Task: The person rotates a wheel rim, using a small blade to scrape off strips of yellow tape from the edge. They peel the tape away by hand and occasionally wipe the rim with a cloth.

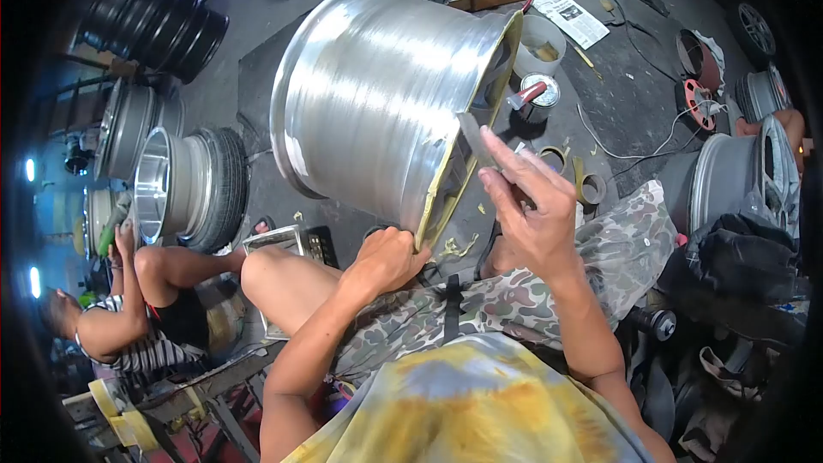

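A large silver wheel rim lies on its side in front of me, its barrel facing left. Yellowish tape runs along its right-hand edge, ragged in places. My left hand is closed on the lower end of that taped edge, fingers partly hidden behind it. Between thumb and fingers, my right hand pinches a flat dark grey strip, whose upper end overlaps the taped edge in this view.
Beyond the rim stand a tin with a red-and-white tube across it and a white bucket. Tape rolls lie right of my hand. More wheels stand at right. At left, another person sits beside a tyred wheel.
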Available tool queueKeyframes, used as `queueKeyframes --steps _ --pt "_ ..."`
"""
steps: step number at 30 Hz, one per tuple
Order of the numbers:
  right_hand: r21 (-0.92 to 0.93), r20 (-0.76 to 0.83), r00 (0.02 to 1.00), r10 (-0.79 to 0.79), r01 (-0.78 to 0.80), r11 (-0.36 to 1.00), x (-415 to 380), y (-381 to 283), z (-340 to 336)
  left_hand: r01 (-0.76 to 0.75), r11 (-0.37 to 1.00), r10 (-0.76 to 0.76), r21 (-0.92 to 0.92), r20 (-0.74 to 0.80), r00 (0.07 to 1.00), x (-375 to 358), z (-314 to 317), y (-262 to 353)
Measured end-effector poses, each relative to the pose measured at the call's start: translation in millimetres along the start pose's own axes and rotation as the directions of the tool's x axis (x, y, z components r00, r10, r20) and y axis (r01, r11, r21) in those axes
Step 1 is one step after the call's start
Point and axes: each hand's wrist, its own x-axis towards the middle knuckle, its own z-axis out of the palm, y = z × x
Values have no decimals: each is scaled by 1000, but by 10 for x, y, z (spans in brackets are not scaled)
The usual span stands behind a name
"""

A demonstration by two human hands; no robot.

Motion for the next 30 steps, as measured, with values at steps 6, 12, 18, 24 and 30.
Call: queueKeyframes --steps 6,12,18,24,30 --pt "42 103 994 -28 24 999 78 33 41 5 1000 -5 -5 -1 1000 -9 -1 1" --pt "29 75 993 -89 87 996 241 23 257 4 1000 -5 16 63 998 39 -61 17" --pt "130 47 996 71 -76 989 37 60 73 46 999 -45 -4 46 998 57 -68 32" --pt "70 55 997 45 -49 996 -152 105 97 41 999 -41 3 72 997 92 -81 29" --pt "56 90 991 -100 95 994 52 51 395 45 999 -47 23 78 996 119 9 -69"
